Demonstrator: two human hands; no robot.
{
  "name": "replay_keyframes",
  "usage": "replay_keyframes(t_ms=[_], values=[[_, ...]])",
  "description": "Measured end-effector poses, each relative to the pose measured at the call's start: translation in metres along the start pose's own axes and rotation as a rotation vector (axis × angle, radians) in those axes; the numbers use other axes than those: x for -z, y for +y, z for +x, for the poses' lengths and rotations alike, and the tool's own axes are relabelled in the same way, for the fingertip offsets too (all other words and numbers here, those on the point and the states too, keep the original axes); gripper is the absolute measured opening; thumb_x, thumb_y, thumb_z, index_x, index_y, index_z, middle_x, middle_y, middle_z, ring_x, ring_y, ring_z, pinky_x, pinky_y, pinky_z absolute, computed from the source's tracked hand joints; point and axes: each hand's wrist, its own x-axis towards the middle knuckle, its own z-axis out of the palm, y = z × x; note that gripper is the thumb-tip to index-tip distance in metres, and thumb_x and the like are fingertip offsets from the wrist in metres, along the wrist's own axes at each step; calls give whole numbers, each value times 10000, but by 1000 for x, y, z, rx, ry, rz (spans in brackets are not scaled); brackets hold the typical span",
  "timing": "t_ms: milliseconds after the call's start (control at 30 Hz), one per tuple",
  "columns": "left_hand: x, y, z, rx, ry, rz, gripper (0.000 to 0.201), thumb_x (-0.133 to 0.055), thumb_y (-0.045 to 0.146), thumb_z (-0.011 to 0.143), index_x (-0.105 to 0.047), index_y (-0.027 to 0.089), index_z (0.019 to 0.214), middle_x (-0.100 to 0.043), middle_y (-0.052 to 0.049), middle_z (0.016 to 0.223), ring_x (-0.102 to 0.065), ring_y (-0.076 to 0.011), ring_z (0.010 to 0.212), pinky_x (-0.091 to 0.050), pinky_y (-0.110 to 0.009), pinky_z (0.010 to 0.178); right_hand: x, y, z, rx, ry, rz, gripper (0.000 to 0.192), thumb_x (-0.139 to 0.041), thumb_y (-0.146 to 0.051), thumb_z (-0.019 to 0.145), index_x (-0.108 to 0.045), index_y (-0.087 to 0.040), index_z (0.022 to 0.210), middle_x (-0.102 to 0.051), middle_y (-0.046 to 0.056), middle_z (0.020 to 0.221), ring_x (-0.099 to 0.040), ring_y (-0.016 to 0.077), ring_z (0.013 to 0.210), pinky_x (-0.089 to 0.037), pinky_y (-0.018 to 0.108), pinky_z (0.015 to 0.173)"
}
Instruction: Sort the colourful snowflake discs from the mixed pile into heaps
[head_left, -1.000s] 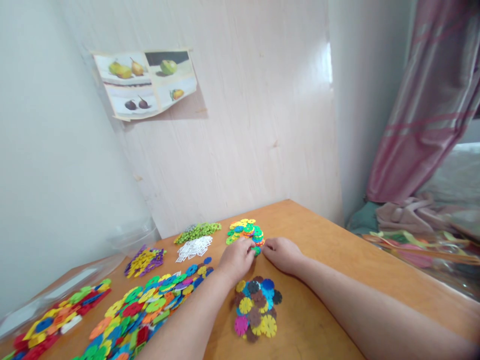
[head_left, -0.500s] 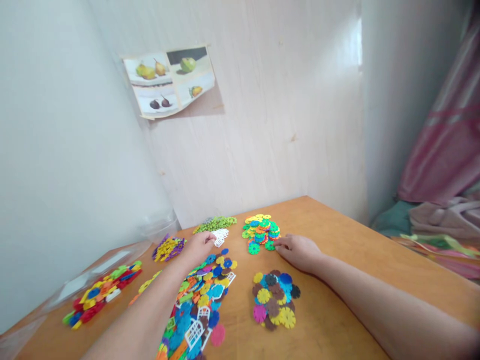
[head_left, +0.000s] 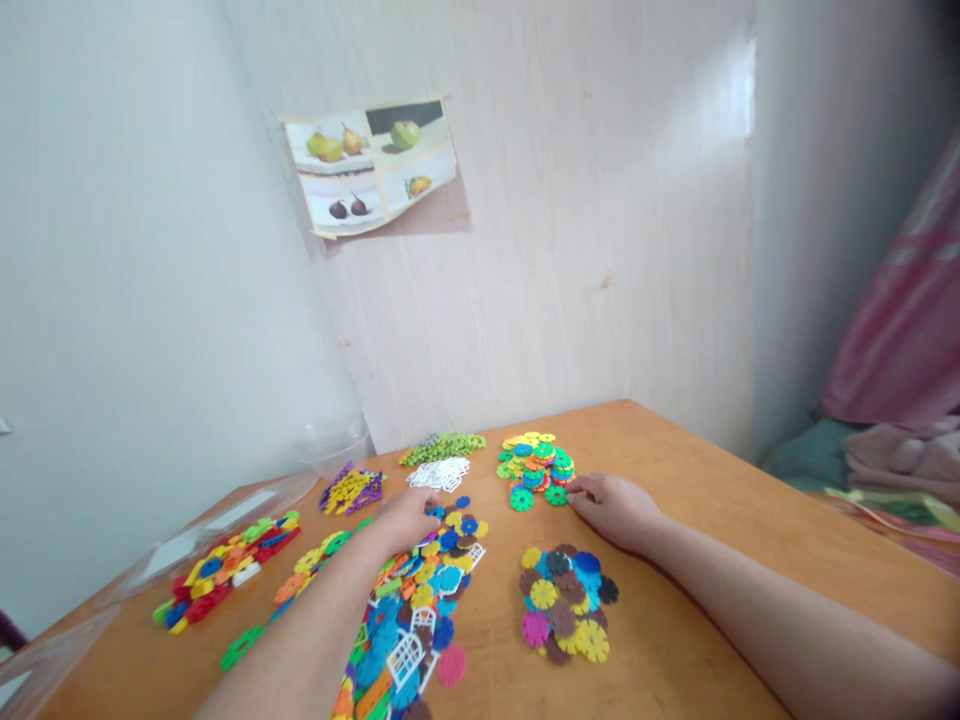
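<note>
You are looking down at a wooden table [head_left: 712, 480] pushed into a corner, with flat plastic snowflake discs laid out in separate heaps, which reads as a sorted layout by colour and shape.

At the far left lies a clear plastic lid [head_left: 217, 525], and just in front of it a red-and-yellow heap [head_left: 225, 580]. Further in sit a purple-and-yellow heap [head_left: 351, 489], a small white heap [head_left: 439, 474] and, behind that, a light green heap [head_left: 442, 446].

Your left hand [head_left: 409, 518] rests palm down on the far end of the big mixed heap [head_left: 412, 610], which runs toward you along your forearm. The fingers curl over blue and yellow discs at the heap's top edge. Whether that grip has closed on a disc I cannot tell, since the fingertips are hidden.

To the right of it, near you, lies a brown, blue and yellow cluster [head_left: 562, 602], untouched.

Your right hand [head_left: 615, 508] lies low on the table, fingers stretched loosely, their tips touching the near edge of the green-and-orange heap [head_left: 536, 468]. That grip looks slack, and I cannot tell if it pinches anything.

At the far right, off the table, hangs a pink curtain [head_left: 907, 330].
</note>
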Motion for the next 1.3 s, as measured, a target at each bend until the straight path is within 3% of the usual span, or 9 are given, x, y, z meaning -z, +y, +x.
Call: replay_keyframes(t_ms=[200,333,567,967,1100,1300], values=[[0,7,1,-11,37,28,112,-616,209,719,-714,223,771,-717,-7,762,-634,-186,753,-382,-233,639,-1,2,1,-5,-6,7,300,-465,-375,913,-717,-286,1048,-721,34,1044,-637,207,945,-399,264,746],[6,11,1,-4,120,37,188,-526,237,814,-679,196,713,-688,-31,717,-609,-190,748,-366,-248,657,-2,2,1,7,9,2,301,-448,-365,920,-719,-285,1024,-725,30,1019,-637,202,937,-392,260,732],[13,44,13,-48,257,-103,235,-454,230,869,-679,167,840,-698,-70,924,-595,-204,914,-400,-276,773,2,-4,1,-38,4,-1,294,-467,-372,915,-714,-289,1052,-727,34,1025,-638,207,945,-379,260,695],[-57,149,33,-42,-23,-579,145,-568,202,816,-670,153,906,-690,-20,731,-625,-117,609,-460,-209,557,0,-2,2,-30,13,17,273,-466,-352,916,-719,-271,979,-724,30,985,-625,190,903,-357,255,695],[-73,162,38,-26,-37,-629,125,-572,180,818,-658,143,901,-688,-32,728,-635,-118,634,-483,-218,600,0,-2,2,-46,19,49,266,-455,-307,905,-702,-274,1000,-722,27,974,-624,186,895,-344,251,677],[-83,159,42,-57,-62,-620,172,-547,148,811,-685,158,913,-711,-38,753,-642,-127,690,-488,-224,644,3,-5,0,-101,43,32,213,-461,-250,870,-644,-242,979,-711,36,916,-611,180,823,-313,251,629]])
